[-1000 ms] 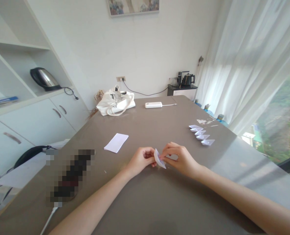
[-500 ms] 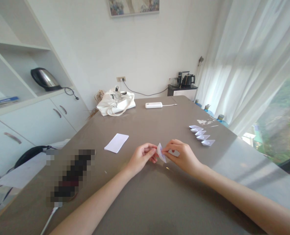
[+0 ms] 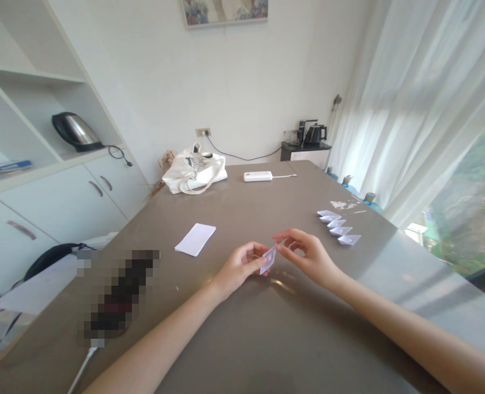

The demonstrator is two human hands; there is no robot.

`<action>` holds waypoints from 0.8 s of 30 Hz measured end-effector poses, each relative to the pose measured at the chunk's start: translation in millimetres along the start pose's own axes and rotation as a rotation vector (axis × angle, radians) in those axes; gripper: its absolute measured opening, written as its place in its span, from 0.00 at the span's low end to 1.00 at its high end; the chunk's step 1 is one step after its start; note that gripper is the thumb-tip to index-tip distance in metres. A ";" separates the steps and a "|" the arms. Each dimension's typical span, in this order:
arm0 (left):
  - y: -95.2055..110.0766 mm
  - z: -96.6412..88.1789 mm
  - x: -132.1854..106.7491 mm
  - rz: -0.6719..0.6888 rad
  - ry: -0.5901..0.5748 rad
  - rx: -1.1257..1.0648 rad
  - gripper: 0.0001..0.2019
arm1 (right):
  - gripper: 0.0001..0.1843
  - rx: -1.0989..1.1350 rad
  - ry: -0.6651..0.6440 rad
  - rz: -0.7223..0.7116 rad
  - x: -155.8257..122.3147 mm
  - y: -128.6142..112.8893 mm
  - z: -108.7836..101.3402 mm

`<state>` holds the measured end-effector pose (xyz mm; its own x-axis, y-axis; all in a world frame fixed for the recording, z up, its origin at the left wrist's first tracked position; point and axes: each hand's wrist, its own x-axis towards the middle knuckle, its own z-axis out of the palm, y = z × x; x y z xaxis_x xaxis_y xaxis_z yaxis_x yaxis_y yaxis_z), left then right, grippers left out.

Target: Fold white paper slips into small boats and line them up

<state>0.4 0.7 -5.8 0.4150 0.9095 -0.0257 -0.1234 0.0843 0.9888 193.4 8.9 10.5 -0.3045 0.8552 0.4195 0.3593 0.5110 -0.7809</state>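
Note:
My left hand (image 3: 242, 267) is closed on a small folded white paper boat (image 3: 268, 259), pinching it between thumb and fingers just above the table. The boat stands tilted, with one pointed corner up toward the right. My right hand (image 3: 303, 253) is at that upper corner, its thumb and fingers curved and a little apart; whether a fingertip touches the paper I cannot tell. Several similar folded paper boats (image 3: 349, 239) sit in a slanting row to the right. A stack of white paper sheets (image 3: 196, 239) lies left of my hands.
On the grey-brown table (image 3: 234, 339) are a white bag (image 3: 195, 172), a white device with a short cable (image 3: 257, 176) and paper scraps (image 3: 343, 204). A blurred-out dark object (image 3: 121, 295) with a white cable lies at left. A coffee maker (image 3: 314, 134) stands beyond the far edge.
The paper boat has turned and now rests in my left hand's grip. My right hand has let go of its side and moved to its upper corner.

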 end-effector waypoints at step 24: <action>-2.7 -0.9 -0.2 -0.075 0.044 0.018 0.16 | 0.22 0.523 -0.276 0.450 3.2 14.2 9.5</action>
<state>-0.2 0.6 -8.6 0.3823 0.9179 -0.1064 -0.0773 0.1465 0.9862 189.0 18.1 -3.6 -0.4621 0.8840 -0.0711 0.0560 -0.0509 -0.9971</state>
